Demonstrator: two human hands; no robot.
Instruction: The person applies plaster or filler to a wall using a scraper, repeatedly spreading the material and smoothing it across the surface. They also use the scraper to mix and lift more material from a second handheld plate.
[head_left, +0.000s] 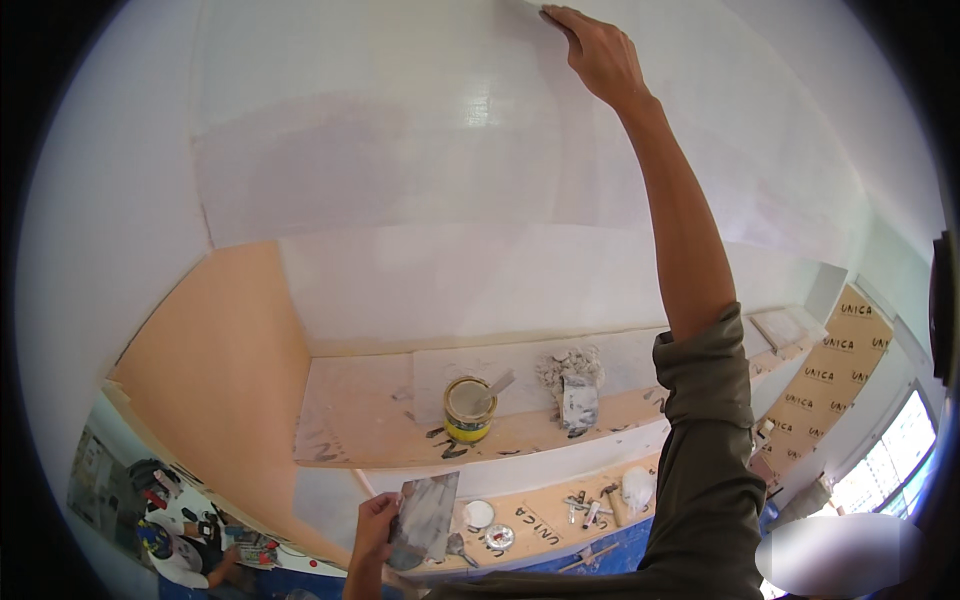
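High up at the wall, my right hand is closed on a flat scraper, most of which is cut off by the picture's upper edge. Lower down, my left hand grips a thin metal plate smeared with pale filler. The white wall in front of me has dull purplish-grey patches and a shiny spot. Below it, on a ledge, stands an open yellow can with a pale spatula in it. A heap of grey-white filler lies beside a smeared scraper blade.
Beneath the ledge, a lower board carries a white lid, a round tin, a brush and several small tools. Another person works at lower left. An orange-tan side panel closes the ledge's left end. A bright window is at right.
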